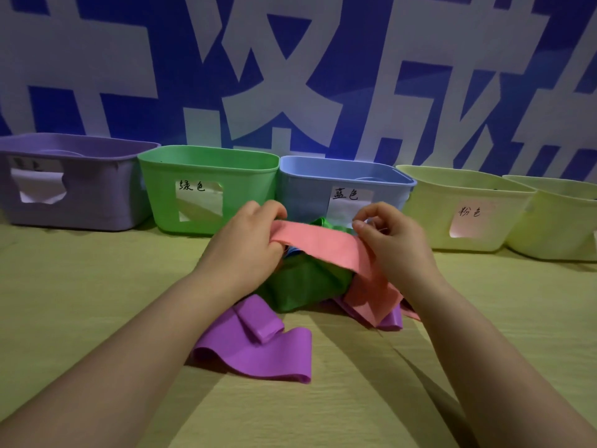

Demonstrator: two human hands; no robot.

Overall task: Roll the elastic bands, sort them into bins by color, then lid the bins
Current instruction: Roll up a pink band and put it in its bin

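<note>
A pink elastic band stretches flat between both hands above a heap of bands. My left hand grips its left end, fingers curled round it. My right hand pinches its far edge near the right. The band's tail drops to the table at the right. Under it lie a green band and a purple band, loose and unrolled; a sliver of blue shows beneath my left hand. Behind stand a purple bin, a green bin, a blue bin and a pale yellow bin labelled for pink.
A second pale yellow bin stands at the far right. All bins are open-topped and sit in a row against a blue and white wall. The wooden table extends in front and to the left of the heap.
</note>
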